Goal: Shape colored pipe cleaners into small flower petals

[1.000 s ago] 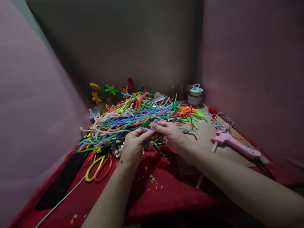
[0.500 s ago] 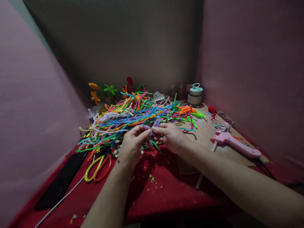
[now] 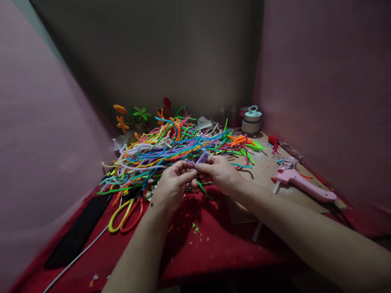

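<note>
Both my hands meet in front of a big heap of coloured pipe cleaners [image 3: 171,146] on the red cloth. My left hand [image 3: 172,185] and my right hand [image 3: 220,173] each pinch a short bent purple pipe cleaner [image 3: 200,158] between thumb and fingers. The purple piece sticks up a little between the fingertips. Part of it is hidden inside the fingers.
Scissors with yellow and red handles [image 3: 126,213] lie left of my left wrist. A pink glue gun [image 3: 301,183] rests on a board at the right. A round tape roll [image 3: 252,120] and pipe-cleaner flowers [image 3: 134,116] stand at the back. Walls close in on three sides.
Both hands stay pinched on the purple piece and have drawn slightly closer together, bending it tighter. The view shifted a little.
</note>
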`<state>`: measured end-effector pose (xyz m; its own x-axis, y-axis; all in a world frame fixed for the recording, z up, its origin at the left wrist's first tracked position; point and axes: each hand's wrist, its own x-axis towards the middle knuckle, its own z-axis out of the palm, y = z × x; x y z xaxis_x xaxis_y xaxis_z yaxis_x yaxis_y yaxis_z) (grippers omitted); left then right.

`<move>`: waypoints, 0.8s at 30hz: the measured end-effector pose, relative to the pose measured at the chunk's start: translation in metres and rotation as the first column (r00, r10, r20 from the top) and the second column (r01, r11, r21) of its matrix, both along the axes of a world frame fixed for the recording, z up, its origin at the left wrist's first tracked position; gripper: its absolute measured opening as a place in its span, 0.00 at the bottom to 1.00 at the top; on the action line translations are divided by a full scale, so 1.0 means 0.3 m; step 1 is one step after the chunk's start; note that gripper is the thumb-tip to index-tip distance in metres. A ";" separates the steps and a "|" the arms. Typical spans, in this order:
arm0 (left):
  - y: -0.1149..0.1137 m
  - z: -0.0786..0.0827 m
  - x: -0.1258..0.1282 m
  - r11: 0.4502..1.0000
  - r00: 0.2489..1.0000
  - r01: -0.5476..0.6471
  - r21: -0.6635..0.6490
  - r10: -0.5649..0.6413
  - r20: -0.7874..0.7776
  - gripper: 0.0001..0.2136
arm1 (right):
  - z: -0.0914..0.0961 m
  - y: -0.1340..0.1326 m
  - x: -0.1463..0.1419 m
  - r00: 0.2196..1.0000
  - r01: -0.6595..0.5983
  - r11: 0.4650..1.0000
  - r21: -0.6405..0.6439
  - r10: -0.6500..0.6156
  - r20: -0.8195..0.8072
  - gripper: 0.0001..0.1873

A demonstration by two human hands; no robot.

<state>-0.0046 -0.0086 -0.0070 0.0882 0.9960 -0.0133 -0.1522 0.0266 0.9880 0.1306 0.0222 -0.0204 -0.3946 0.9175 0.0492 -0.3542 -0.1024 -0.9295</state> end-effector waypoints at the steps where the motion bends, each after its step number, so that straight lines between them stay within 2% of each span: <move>1: 0.000 -0.002 -0.004 0.999 0.999 0.025 -0.021 -0.026 -0.026 0.10 | 0.003 -0.003 0.000 0.999 0.027 0.999 0.022 -0.027 0.031 0.12; 6: 0.002 -0.011 -0.019 0.984 0.976 0.112 -0.135 -0.135 -0.173 0.12 | 0.003 -0.006 0.000 0.972 0.122 0.977 0.176 -0.154 0.176 0.08; 10: -0.003 -0.001 -0.013 0.993 0.950 0.078 -0.083 -0.100 -0.296 0.12 | -0.001 0.008 0.007 0.930 0.185 0.947 0.263 -0.255 0.264 0.06; 14: -0.008 0.002 -0.004 0.990 0.932 0.105 -0.090 -0.129 -0.339 0.11 | 0.006 0.023 0.017 0.924 0.246 0.945 0.214 -0.295 0.244 0.08; 20: -0.007 0.006 -0.003 0.988 0.940 0.074 -0.138 -0.115 -0.321 0.11 | 0.013 0.020 0.018 0.961 0.218 0.974 0.070 -0.226 0.161 0.07; 22: -0.004 0.016 -0.004 0.998 0.920 0.000 -0.061 -0.024 -0.392 0.10 | 0.013 0.018 0.019 0.966 0.216 0.976 0.039 -0.219 0.136 0.07; 24: 0.000 0.022 -0.003 0.990 0.892 -0.097 0.098 0.130 -0.432 0.11 | 0.015 0.014 0.019 0.975 0.185 0.983 0.009 -0.184 0.124 0.07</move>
<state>-0.0056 -0.0088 -0.0003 -0.0241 0.9986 0.0475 0.2973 -0.0382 0.9540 0.1363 0.0266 -0.0160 -0.2213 0.9752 0.0088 -0.2498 -0.0480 -0.9671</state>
